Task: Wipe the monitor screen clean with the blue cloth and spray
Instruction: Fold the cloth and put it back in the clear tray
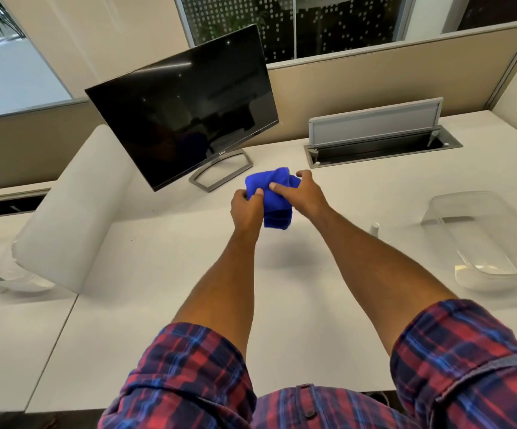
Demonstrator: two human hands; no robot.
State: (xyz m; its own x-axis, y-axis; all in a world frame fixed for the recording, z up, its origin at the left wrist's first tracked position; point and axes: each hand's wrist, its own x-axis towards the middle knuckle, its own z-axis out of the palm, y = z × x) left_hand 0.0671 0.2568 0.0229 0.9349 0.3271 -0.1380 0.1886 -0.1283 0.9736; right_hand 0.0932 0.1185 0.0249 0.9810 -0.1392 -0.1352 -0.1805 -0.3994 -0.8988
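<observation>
Both hands, left hand (pixel 246 209) and right hand (pixel 303 193), pinch the soft, light cloth (pixel 274 196) bunched at five o'clock from the fragile monitor (pixel 182 109).

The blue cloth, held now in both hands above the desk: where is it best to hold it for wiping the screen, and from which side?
Probably grip the bunched upper part of the blue cloth, from its right side with the right hand, fingers wrapped over the top. The cloth is crumpled there and hangs loose below, and the monitor stands to the left, so its left side would stay free for the screen.
</observation>
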